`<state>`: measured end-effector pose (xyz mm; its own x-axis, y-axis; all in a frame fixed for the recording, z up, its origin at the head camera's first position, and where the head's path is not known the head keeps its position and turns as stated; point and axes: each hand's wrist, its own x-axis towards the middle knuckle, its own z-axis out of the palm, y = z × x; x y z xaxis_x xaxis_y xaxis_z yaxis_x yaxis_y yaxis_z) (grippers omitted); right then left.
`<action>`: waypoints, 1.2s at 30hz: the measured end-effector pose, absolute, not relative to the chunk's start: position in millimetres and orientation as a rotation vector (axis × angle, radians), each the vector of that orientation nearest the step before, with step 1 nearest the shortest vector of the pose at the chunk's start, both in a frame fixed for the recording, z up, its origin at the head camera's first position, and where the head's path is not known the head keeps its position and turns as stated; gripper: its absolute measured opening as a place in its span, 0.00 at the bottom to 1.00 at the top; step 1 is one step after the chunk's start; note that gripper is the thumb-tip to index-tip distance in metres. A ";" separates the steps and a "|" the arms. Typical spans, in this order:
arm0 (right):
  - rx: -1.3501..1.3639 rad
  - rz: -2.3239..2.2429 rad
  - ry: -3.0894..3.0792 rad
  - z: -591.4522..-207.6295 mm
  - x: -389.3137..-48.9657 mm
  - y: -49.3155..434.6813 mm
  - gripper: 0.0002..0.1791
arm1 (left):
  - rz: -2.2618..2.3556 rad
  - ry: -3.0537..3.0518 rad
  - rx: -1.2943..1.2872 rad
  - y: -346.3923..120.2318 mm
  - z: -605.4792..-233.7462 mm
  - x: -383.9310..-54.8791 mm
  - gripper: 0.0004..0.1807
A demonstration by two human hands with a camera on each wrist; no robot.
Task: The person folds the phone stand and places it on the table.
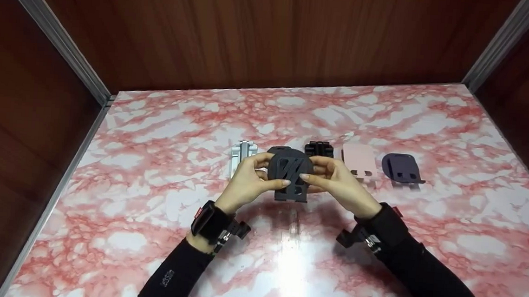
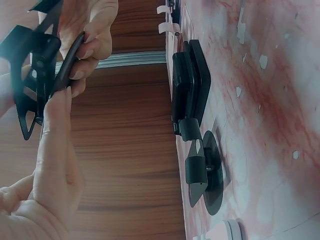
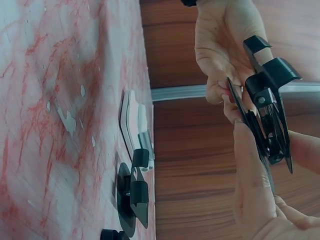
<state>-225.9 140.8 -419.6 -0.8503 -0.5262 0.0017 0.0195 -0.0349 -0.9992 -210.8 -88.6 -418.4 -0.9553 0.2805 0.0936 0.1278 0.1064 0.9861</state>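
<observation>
A dark folding phone stand point(image 1: 292, 169) with cut-out slots and a rounded plate is held up above the table between both hands. My left hand point(image 1: 249, 181) grips its left edge, thumb on the face and fingers behind. From the other side my right hand point(image 1: 343, 185) pinches it, its thumb also on the slotted face. The left wrist view shows the stand point(image 2: 42, 70) edge-on, its hooked lips standing out from the plate. Seen in the right wrist view, the stand point(image 3: 267, 107) has its hinged plates close together.
In a row behind the hands are a white-grey stand point(image 1: 244, 148), a black stand point(image 1: 319, 148), a pink stand point(image 1: 359, 160) and a dark purple stand point(image 1: 402, 168). A dark round-based stand point(image 2: 214, 175) also lies there. Wood-grain panels point(image 1: 277, 37) enclose the marbled table point(image 1: 160, 169).
</observation>
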 end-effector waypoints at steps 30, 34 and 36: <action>-0.606 -1.895 1.847 -418.1 -223.3 140.3 0.32 | 2.009 2.183 0.471 -103.9 -410.1 -208.7 0.29; -0.677 -1.799 1.969 -415.7 -223.4 145.7 0.34 | 2.088 2.149 0.405 -116.6 -402.3 -213.6 0.31; -0.726 -1.747 2.032 -414.3 -223.6 148.4 0.34 | 2.128 2.131 0.355 -124.3 -398.5 -216.9 0.31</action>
<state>-223.6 148.4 -414.3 -0.8018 -0.5948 0.0569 -0.1456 0.1021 -0.9841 -216.9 -124.3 -398.5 -0.9667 0.2407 0.0873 0.0877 -0.0092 0.9961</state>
